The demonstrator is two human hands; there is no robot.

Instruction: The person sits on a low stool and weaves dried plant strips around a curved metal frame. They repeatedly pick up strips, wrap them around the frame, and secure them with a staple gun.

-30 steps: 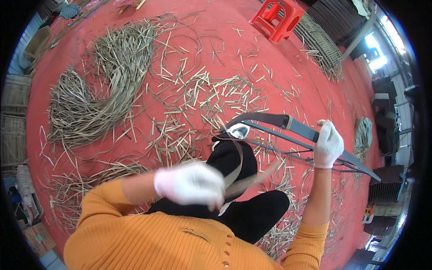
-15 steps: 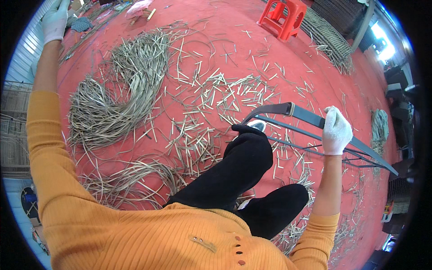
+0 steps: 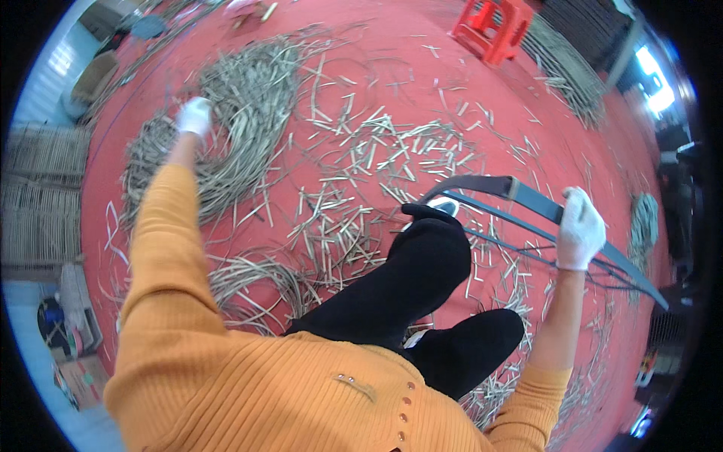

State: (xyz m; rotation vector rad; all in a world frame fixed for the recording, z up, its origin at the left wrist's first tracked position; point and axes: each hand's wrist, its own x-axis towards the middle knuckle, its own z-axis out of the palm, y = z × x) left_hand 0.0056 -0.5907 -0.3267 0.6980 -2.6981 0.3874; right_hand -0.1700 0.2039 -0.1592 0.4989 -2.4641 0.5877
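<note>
My right hand (image 3: pixel 581 230), in a white glove, is closed at a dark flat bar (image 3: pixel 535 202) that belongs to a long, low metal frame (image 3: pixel 636 280). Its fingers are curled over the bar, and whatever else may lie under them is hidden. The bar's near end curves down beside my shoe (image 3: pixel 446 205). Smeared by motion, my gloved left hand (image 3: pixel 195 117) is over a big curved bundle of grey-green plant strips (image 3: pixel 252 113). Whether its fingers hold a strip does not show.
Many short cut strip pieces (image 3: pixel 422 143) litter the red floor covering. A second loose bundle (image 3: pixel 252 282) lies left of my black-trousered legs. At the far right are a red plastic stool (image 3: pixel 493 34) and a stack of woven panels (image 3: pixel 561 68); more panels (image 3: pixel 45 196) stand at left.
My left hand has swept from the far upper left down and rightward to the big bundle. The right hand stays at the same place on the bar. The whole view has shifted slightly.
</note>
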